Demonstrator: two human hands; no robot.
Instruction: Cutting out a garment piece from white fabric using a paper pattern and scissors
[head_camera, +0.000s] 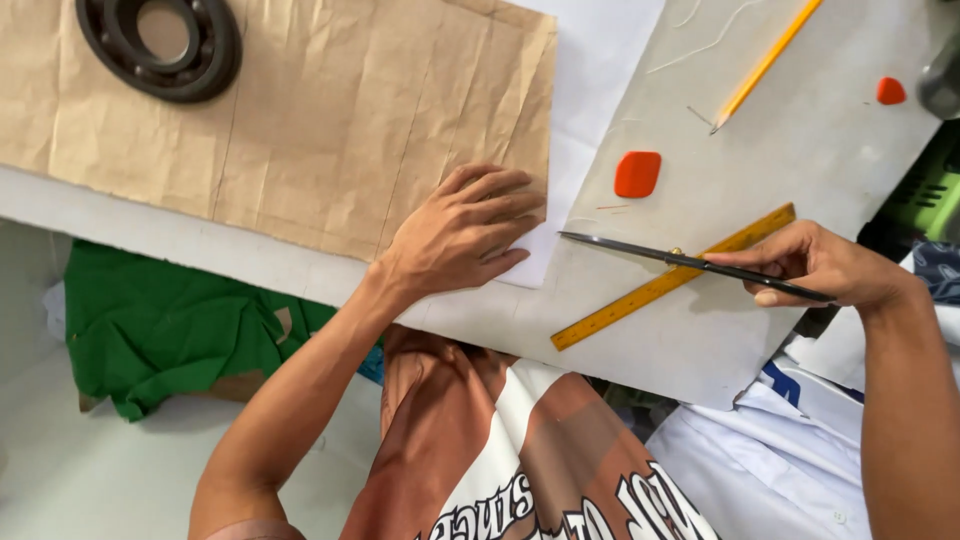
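My left hand (463, 232) lies flat, fingers spread, on the lower right corner of a creased brown paper sheet (330, 110) that covers a white sheet (600, 60). My right hand (822, 264) grips the handles of black scissors (660, 256), whose closed blades point left toward the white sheet's corner. The scissors cross above a yellow wooden ruler (640, 295) lying slanted on a grey board (800, 140).
A black bearing ring (160, 40) weighs down the brown paper at top left. A yellow pencil (765, 62) and two orange chalk pieces (637, 173) rest on the board. Green cloth (160, 335) lies below the table edge, white fabric (780, 460) at lower right.
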